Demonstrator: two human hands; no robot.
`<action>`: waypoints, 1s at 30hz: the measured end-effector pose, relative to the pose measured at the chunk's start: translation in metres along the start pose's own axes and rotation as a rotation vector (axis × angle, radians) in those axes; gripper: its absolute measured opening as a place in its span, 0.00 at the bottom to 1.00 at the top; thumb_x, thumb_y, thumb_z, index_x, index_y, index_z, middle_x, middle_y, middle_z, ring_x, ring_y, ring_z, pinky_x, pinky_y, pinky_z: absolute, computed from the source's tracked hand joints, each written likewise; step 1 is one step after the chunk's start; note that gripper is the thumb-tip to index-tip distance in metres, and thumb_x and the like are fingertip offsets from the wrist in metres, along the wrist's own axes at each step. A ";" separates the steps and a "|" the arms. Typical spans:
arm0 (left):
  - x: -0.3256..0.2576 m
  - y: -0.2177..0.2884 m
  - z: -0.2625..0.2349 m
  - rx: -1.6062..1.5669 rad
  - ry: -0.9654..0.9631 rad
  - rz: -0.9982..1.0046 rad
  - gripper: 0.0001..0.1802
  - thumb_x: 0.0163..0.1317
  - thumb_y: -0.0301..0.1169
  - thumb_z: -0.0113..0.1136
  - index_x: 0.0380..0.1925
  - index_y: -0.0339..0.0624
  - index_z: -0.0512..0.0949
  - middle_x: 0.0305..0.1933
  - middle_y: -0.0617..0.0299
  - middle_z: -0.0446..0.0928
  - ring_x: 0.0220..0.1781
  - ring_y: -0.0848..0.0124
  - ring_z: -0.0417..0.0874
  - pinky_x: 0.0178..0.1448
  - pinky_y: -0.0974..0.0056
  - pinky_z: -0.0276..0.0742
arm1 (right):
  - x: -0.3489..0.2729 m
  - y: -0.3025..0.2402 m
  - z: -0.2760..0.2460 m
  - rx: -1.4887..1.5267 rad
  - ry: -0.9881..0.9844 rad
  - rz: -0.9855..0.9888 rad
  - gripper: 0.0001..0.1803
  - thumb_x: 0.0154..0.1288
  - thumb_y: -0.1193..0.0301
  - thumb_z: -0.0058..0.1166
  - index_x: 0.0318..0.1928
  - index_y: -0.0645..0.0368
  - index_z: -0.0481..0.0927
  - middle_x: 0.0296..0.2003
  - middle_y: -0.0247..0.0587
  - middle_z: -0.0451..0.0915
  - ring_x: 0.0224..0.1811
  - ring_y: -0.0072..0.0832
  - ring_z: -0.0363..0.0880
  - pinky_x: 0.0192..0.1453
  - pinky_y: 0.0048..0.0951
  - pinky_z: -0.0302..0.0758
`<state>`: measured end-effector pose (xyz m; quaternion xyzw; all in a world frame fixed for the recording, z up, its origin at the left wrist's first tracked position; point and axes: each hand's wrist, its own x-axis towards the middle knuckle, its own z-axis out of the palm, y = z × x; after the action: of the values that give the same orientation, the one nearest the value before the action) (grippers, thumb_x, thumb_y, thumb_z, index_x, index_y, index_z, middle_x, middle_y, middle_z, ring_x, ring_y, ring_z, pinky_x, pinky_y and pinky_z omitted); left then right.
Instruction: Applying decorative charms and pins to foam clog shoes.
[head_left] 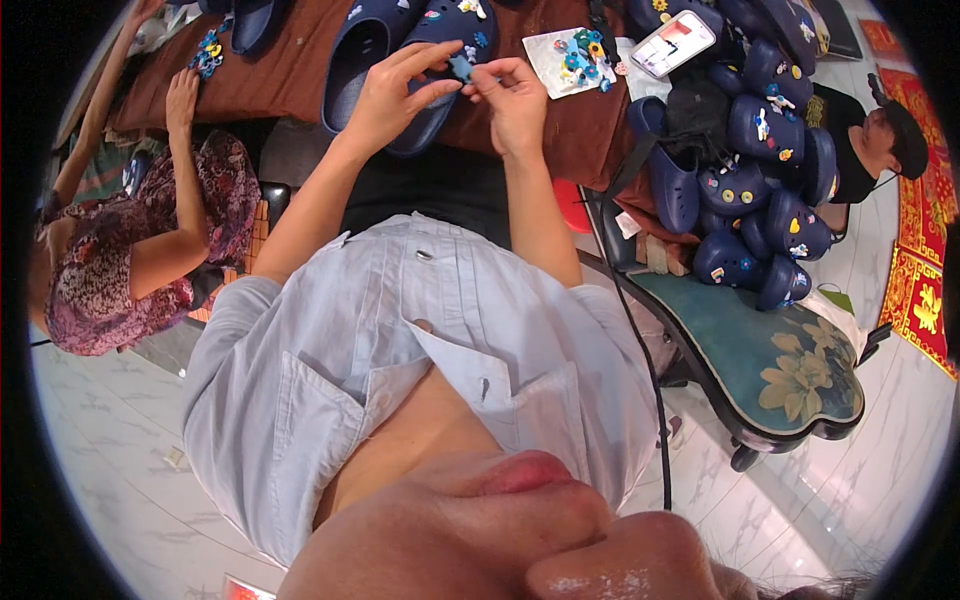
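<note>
As seen from the head view, left hand (392,92) and right hand (512,98) raised together over a brown-covered table (290,70), fingertips of both pinched on one small blue charm (461,67) held between them, just above a navy clog (440,60). Charm small, flat, light blue against the darker shoe; finer shape too small to tell. Two navy clogs lying side by side under the hands, the second clog (358,55) to the left, both with open heels toward the wearer. Right of the hands, one white square card (572,62) lying flat, carrying a cluster of small coloured charms in blue, green and yellow; exact count not readable. Beyond it, one phone (673,43) with a lit screen, white and red, lying tilted. Further right, a heap of navy clogs (750,170), roughly a dozen, studded with small charms, piled on a dark chair with a teal floral seat (790,350). Red and gold patterned mat (920,290) along the right edge on the floor. At left, a second person in a patterned dress (100,270), one hand (182,100) flat on the table edge near another small cluster of charms (208,52).
</note>
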<state>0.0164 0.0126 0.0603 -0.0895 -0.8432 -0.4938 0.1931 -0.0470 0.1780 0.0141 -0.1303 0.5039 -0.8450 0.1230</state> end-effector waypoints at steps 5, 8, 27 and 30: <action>-0.019 -0.023 -0.005 -0.049 0.038 -0.178 0.14 0.60 0.24 0.66 0.47 0.39 0.81 0.45 0.62 0.81 0.43 0.77 0.82 0.47 0.70 0.78 | -0.012 0.012 0.025 0.076 -0.099 0.067 0.04 0.63 0.81 0.60 0.39 0.66 0.80 0.33 0.41 0.83 0.33 0.26 0.83 0.38 0.24 0.79; -0.030 -0.017 -0.019 -0.390 -0.026 -0.361 0.07 0.61 0.22 0.65 0.38 0.35 0.78 0.44 0.62 0.80 0.43 0.76 0.81 0.48 0.70 0.79 | -0.020 0.018 0.034 0.029 -0.158 0.128 0.05 0.64 0.81 0.59 0.40 0.67 0.80 0.34 0.42 0.83 0.34 0.27 0.83 0.40 0.25 0.79; -0.003 -0.121 -0.062 -0.402 0.763 -0.356 0.07 0.64 0.30 0.64 0.38 0.38 0.83 0.27 0.68 0.82 0.31 0.80 0.82 0.35 0.72 0.77 | -0.009 0.044 0.041 -1.188 -0.150 -0.733 0.06 0.61 0.76 0.61 0.39 0.59 0.82 0.43 0.42 0.79 0.50 0.42 0.71 0.54 0.40 0.69; 0.002 -0.131 -0.055 -0.167 0.639 -0.393 0.10 0.63 0.29 0.64 0.43 0.37 0.84 0.37 0.56 0.86 0.36 0.74 0.86 0.42 0.70 0.79 | -0.008 0.047 0.035 -1.221 -0.183 -0.733 0.08 0.60 0.76 0.61 0.41 0.60 0.82 0.44 0.42 0.78 0.49 0.43 0.71 0.54 0.40 0.69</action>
<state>-0.0173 -0.1004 -0.0189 0.2167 -0.6985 -0.5914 0.3397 -0.0241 0.1302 -0.0117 -0.4070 0.7981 -0.3848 -0.2219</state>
